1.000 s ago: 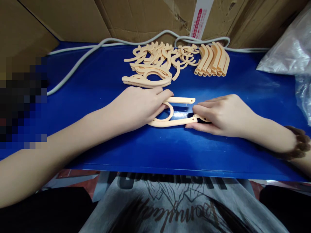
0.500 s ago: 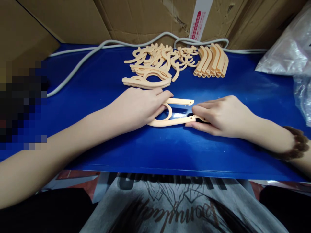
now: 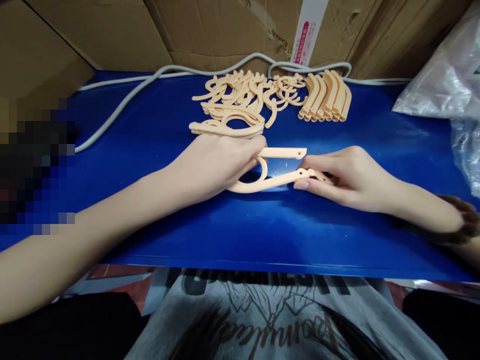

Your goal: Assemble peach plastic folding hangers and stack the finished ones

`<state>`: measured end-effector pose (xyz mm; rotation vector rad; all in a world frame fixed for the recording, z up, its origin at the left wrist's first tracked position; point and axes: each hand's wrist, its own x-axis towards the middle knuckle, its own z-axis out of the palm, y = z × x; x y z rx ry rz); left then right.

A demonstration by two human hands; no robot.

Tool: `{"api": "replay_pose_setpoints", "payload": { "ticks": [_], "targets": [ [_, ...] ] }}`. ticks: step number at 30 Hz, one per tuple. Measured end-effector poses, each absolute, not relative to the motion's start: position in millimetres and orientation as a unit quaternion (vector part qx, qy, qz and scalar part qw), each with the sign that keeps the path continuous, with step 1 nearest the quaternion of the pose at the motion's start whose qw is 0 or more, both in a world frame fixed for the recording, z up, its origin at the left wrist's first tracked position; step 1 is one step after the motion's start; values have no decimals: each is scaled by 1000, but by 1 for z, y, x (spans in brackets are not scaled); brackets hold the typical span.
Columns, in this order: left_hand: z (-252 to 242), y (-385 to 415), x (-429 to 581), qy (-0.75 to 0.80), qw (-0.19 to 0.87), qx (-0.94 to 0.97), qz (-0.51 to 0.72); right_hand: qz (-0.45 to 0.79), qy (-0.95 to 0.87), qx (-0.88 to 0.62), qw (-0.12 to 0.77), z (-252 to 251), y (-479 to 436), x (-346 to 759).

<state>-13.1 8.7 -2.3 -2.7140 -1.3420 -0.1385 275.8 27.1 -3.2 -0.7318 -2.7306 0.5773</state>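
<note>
My left hand is closed around the hooked end of a peach plastic hanger piece at the middle of the blue table. The piece's two arms stick out to the right, the near one lifted a little. My right hand pinches a small peach plastic part against the tip of that near arm. Both hands hover just above the table.
Behind the hands lie a stack of assembled hanger pieces, a loose heap of hook parts and a row of curved arm parts. A white cable runs along cardboard boxes. A clear plastic bag sits at right.
The near arm of the hanger piece has tilted up and shifted right. My right hand moved slightly right with the small part, and its end now shows past the fingers.
</note>
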Motion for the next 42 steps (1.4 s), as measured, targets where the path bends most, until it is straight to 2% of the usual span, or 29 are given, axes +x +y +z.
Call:
{"api": "replay_pose_setpoints", "payload": {
  "ticks": [3, 6, 10, 15, 22, 29, 37, 42],
  "targets": [
    [-2, 8, -15, -447, 32, -892, -60, 293, -911, -252, 142, 3, 23, 272],
    [-2, 5, -15, -447, 20, -891, -82, 322, -890, -278, 164, 5, 21, 270],
    [0, 1, -12, -424, 32, -899, -109, 277, -882, -334, 182, 0, 24, 272],
    [1, 0, -12, -389, 8, -914, -114, 154, -897, -362, 201, -7, 29, 277],
    [-11, 4, -14, -364, -10, -917, -164, 65, -901, -398, 160, -7, 29, 279],
    [-14, 5, -10, -281, 0, -946, -161, 87, -915, -373, 126, -11, 36, 280],
    [-16, 2, -12, -290, -55, -937, -187, 135, -902, -347, 218, -11, 34, 279],
    [-17, 7, -14, -314, -55, -931, -177, 147, -929, -280, 194, -8, 26, 276]
  ]
}}
